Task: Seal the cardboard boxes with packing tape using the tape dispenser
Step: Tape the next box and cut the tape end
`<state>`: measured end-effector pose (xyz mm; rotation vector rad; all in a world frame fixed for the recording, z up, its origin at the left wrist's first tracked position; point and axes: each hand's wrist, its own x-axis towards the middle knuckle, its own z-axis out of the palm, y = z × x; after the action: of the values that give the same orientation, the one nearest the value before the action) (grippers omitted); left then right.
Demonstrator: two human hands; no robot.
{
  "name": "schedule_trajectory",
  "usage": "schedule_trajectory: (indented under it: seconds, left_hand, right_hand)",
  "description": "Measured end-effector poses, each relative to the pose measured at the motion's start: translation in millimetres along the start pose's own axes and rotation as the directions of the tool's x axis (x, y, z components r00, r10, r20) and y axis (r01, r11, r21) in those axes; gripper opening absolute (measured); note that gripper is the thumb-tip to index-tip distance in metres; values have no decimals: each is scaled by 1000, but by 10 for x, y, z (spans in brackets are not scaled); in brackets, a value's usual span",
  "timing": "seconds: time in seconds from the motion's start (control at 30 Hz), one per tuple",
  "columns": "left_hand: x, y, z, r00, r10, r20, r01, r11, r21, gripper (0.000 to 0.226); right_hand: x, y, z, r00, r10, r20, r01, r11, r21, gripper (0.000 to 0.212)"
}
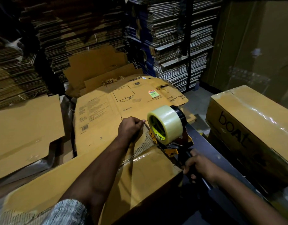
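Two hands share this step. Nearest, the right hand [198, 166] is curled around the handle of the tape dispenser [168, 132], whose nose sits on the torn top seam of the cardboard box [144, 166] in front of the person. The left hand [129, 126], a little farther out, has its fingers bunched and seems to pinch the loose end of the tape [144, 123] against the box, just beside the roll. To do this well, I judge the left hand should keep that end pressed flat while the right draws the dispenser steadily along the seam, low and straight, so the strip bridges both flaps. Beyond lies a flattened carton [123, 101]; a wrapped box [253, 120] stands right.
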<state>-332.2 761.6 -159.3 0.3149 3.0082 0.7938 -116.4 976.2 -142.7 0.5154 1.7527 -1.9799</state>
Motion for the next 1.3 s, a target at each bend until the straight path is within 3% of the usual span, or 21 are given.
schedule_trajectory:
  seconds: [0.27,0.47,0.6,0.73,0.87,0.97,1.1,1.2,1.3]
  left_hand:
    - [44,-47,47,1000,-5,-6,5,1000,9,40]
    - [17,-54,46,997,65,-44,-63,997,33,40]
    - [-15,-10,55,989,141,-44,-135,983,126,35]
    - [-38,-15,74,915,402,-28,-394,907,150,17]
    - [-116,45,49,737,670,93,-667,696,267,23]
    - [-125,67,-9,717,659,226,-697,681,224,18]
    - [-98,83,-65,662,655,364,-736,660,150,52]
    - [-115,67,-74,651,669,359,-750,640,167,57]
    - [-264,130,-32,641,731,233,-759,648,55,51]
  right_hand:
    - [-209,240,-215,998,-65,-20,65,998,-9,30]
    - [-392,418,-367,996,-65,66,62,997,51,64]
    - [-659,592,-454,989,-101,108,92,992,85,45]
    - [-856,779,-503,990,-96,105,85,991,107,43]
    - [-959,892,-495,991,-98,86,88,990,109,50]
    - [-1002,940,-470,993,-98,64,92,992,86,55]
    - [-1009,955,-447,994,-106,25,105,994,33,46]
    - [-1004,972,-460,995,-99,26,98,994,40,50]
    - [-1007,988,-473,994,-104,31,102,993,55,42]
